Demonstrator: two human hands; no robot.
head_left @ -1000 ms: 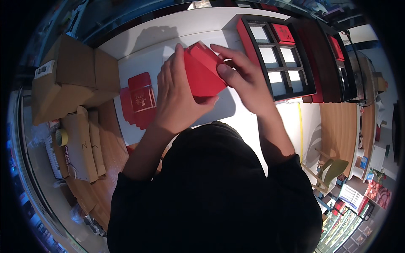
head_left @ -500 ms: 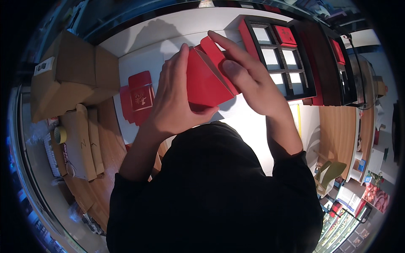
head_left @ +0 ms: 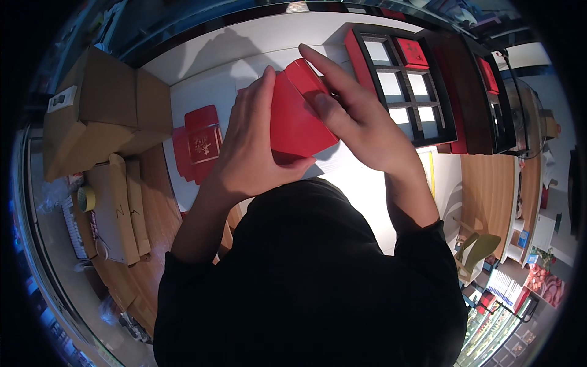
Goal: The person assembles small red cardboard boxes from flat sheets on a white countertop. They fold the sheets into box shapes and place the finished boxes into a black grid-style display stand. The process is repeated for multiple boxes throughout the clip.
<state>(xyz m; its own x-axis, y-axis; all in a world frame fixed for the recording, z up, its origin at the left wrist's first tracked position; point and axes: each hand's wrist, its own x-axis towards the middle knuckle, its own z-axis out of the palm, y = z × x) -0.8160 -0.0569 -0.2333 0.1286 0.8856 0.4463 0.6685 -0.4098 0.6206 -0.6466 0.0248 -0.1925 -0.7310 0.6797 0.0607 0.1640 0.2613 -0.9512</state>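
Note:
Between my two hands is a small red cardboard box [head_left: 299, 119], held up above the white tabletop and tilted. My left hand [head_left: 247, 137] wraps its left side, thumb along the lower edge. Against the right side, my right hand [head_left: 361, 119] presses its thumb near the flap end, with the index finger stretched past the top edge. The flap lies nearly flush with the box. On the table to the left lie flat red box blanks [head_left: 202, 144] with gold print. The far side of the held box is hidden.
At the right stands a black-and-red divided tray [head_left: 400, 79], with a small red box [head_left: 413, 53] in one compartment. Beside it is a similar dark tray [head_left: 483, 116]. A large brown carton [head_left: 110, 98] stands at the left, with folded cardboard [head_left: 116, 208] nearer me.
My right thumb and fingers have pushed the raised flap down and in, and the gap along the box's edge has closed. My left hand stays almost still.

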